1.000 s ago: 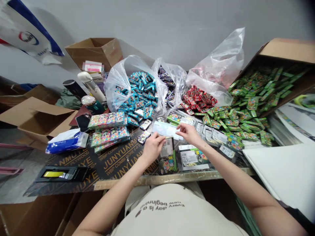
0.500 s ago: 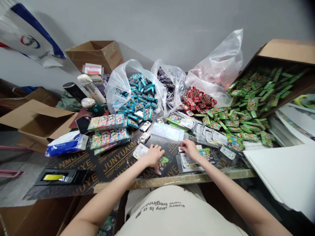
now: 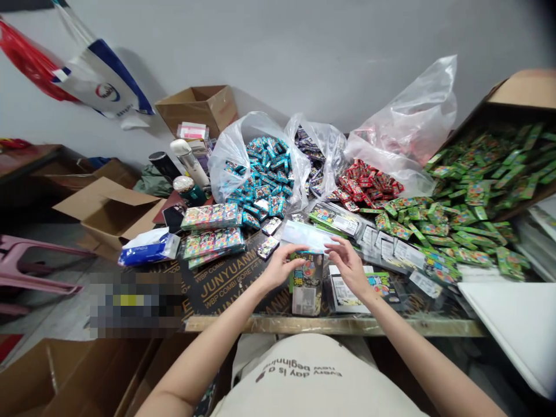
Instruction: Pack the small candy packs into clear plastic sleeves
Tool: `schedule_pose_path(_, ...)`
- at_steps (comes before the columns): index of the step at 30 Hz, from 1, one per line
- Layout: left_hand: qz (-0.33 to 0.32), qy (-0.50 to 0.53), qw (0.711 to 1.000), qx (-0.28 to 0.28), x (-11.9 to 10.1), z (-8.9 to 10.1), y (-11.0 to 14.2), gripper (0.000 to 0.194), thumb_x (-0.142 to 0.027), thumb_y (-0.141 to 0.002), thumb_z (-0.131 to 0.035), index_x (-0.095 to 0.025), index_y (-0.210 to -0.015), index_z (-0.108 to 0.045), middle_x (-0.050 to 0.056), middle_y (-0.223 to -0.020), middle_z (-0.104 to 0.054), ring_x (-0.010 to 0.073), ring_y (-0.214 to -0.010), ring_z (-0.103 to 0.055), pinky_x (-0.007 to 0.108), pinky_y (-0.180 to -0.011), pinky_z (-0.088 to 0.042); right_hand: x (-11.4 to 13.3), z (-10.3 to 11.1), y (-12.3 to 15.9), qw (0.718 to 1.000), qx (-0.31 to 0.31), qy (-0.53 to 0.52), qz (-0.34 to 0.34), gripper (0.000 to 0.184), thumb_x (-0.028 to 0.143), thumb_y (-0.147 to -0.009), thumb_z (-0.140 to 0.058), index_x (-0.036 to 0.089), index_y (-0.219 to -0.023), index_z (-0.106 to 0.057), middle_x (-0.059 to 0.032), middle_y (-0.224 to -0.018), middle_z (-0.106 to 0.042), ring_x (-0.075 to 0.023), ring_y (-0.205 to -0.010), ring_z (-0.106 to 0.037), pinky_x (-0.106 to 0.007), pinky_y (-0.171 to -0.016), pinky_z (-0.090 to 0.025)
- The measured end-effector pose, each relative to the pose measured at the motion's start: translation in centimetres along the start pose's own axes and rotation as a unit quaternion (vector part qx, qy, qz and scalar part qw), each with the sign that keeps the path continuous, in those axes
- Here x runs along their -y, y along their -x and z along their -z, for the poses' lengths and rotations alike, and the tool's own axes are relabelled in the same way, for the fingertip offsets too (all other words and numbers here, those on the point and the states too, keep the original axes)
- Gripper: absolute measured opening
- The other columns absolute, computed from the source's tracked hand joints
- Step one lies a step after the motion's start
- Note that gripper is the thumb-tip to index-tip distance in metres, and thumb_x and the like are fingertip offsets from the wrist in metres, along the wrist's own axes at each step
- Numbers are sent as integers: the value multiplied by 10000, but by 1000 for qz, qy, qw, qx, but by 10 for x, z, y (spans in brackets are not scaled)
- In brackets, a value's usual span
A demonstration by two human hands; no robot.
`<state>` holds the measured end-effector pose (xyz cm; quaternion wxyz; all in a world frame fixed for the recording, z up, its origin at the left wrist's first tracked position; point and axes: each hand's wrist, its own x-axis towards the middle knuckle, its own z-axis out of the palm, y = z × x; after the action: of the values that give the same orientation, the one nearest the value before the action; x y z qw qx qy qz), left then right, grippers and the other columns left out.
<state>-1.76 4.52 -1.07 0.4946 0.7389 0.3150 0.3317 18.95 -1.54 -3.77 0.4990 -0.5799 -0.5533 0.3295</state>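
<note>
My left hand (image 3: 282,267) pinches the upper left edge of a flat printed packet (image 3: 306,289), black and colourful with a white label low on it. The packet stands lengthwise toward me near the table's front edge. To its right is my right hand (image 3: 350,267), fingers apart and bent, close to the packet's upper right corner; whether they touch it I cannot tell. A clear plastic sleeve (image 3: 299,231) lies just beyond both hands. Under my right wrist are more printed packets (image 3: 382,285) and a white-labelled sheet (image 3: 343,295).
Blue small boxes (image 3: 264,168), purple ones (image 3: 309,145), and red ones (image 3: 367,182) spill from clear bags. Green boxes (image 3: 473,191) pour from a tipped carton at right. Wrapped stacks (image 3: 212,240), a tissue pack (image 3: 147,246) and bottles (image 3: 186,159) stand left; a white board (image 3: 512,324) juts in at right.
My left hand has moved up and right, and the printed packet has been turned upright in front of me. My right hand has lifted off the sheets, fingers spreading. The view has shifted left.
</note>
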Motion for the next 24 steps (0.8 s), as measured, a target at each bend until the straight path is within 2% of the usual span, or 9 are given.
schedule_pose_path(3,-11,-25,999,-31,0,-4,4,249,-248,-764,-604,-199,-1003,-650,53,-907,-635,180,-861,-567,305,-795,-432,29,-16,-1,997,-8,-69,18,380,353,-779,-578,229,-1124,-480,-46,-900,-637,-160,-772,-608,-315,-723,-489)
schedule_pose_path(7,-45,-62,993,-89,-12,-7,7,166,-233,-720,-655,-198,-879,-688,43,-829,-609,162,-790,-566,284,-726,-449,40,-21,0,998,-2,-54,31,287,320,-761,-606,211,-1021,-551,-11,-755,-620,-134,-627,-583,-282,-636,-488)
schedule_pose_path(10,-74,-80,987,-115,-17,-10,9,103,-198,-716,-657,-193,-815,-688,38,-795,-610,154,-757,-570,278,-699,-450,40,-14,4,998,0,-7,65,234,294,-784,-581,210,-1002,-571,-21,-765,-639,-152,-691,-613,-296,-693,-484)
schedule_pose_path(14,-89,-89,985,-121,-18,-11,12,86,-162,-725,-638,-178,-798,-680,41,-780,-609,148,-738,-572,274,-682,-452,48,-3,-2,995,37,38,85,271,296,-819,-531,220,-1079,-533,-39,-851,-651,-168,-787,-617,-322,-764,-464)
schedule_pose_path(17,-98,-89,986,-104,-17,-8,13,103,-142,-749,-600,-175,-813,-675,44,-784,-613,145,-739,-576,273,-681,-454,64,0,-21,991,38,74,108,149,329,-793,-554,202,-864,-589,-57,-924,-608,-175,-863,-567,-308,-755,-445)
schedule_pose_path(18,-98,-88,986,-101,-17,-7,13,104,-136,-751,-593,-174,-807,-672,43,-777,-617,144,-733,-579,274,-679,-455,69,0,-29,989,60,78,109,149,340,-781,-563,192,-780,-583,-57,-930,-595,-174,-876,-552,-296,-744,-440)
schedule_pose_path(20,-87,-81,987,-109,-17,-5,13,67,-130,-729,-607,-167,-752,-657,39,-744,-631,148,-708,-588,277,-665,-458,77,-2,-45,982,155,73,85,195,360,-767,-568,178,-698,-559,-43,-870,-588,-160,-826,-543,-266,-685,-430)
schedule_pose_path(22,-65,-77,987,-123,-18,-4,13,28,-135,-691,-635,-159,-679,-626,35,-711,-643,156,-686,-596,278,-650,-459,81,-6,-56,960,267,70,46,230,379,-760,-566,167,-674,-552,-14,-744,-577,-132,-701,-526,-238,-607,-405)
schedule_pose_path(24,-52,-88,987,-127,-19,-2,13,49,-138,-669,-637,-159,-646,-599,32,-696,-646,158,-674,-596,273,-639,-454,82,-10,-63,940,332,76,21,266,405,-747,-571,159,-648,-549,16,-629,-539,-107,-596,-478,-222,-556,-370)
